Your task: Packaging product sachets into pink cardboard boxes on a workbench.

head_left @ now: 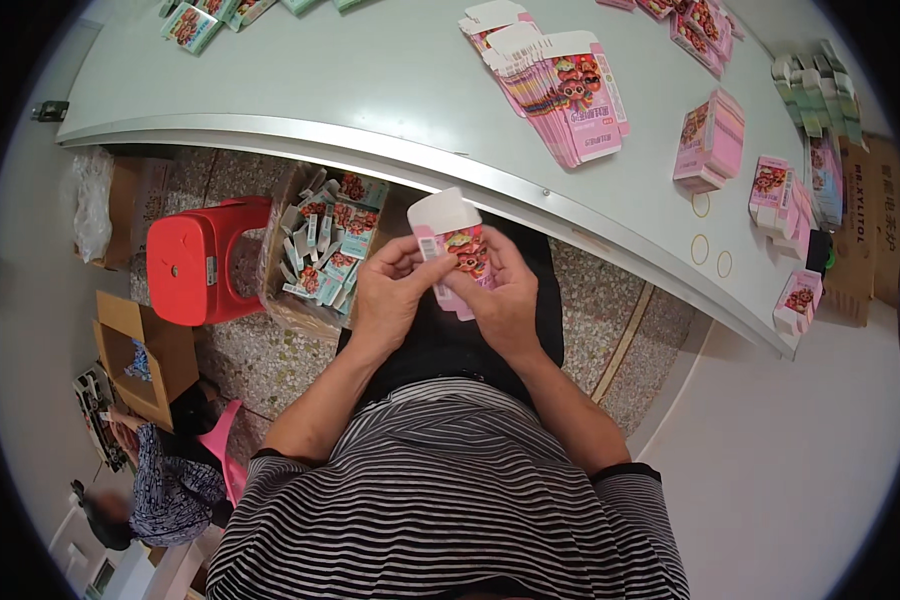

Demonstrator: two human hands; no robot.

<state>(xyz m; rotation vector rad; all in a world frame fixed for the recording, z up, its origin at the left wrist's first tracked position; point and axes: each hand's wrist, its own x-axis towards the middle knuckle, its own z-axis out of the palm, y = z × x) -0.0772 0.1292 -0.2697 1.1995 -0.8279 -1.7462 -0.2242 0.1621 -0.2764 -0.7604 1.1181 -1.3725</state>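
Observation:
Between my two hands, over my lap and in front of the table's edge, is a small pink carton [460,243] with a colourful picture and a white flap standing up at its top. My left hand [388,295] pinches its left side, thumb across the front. My right hand [505,295] grips the right side, its thumb also on the front. Whether the carton is flat or opened out I cannot tell. Beyond my hands, a fanned stack of flat pink cartons [592,105] lies on the table [350,85].
Banded pink carton bundles [708,145] and rubber bands [701,249] are on the table's right side. Left of my legs, a box of small green cartons [342,245] stands beside a red stool [180,268]. Another person [170,490] sits at lower left near an open cardboard box [160,375].

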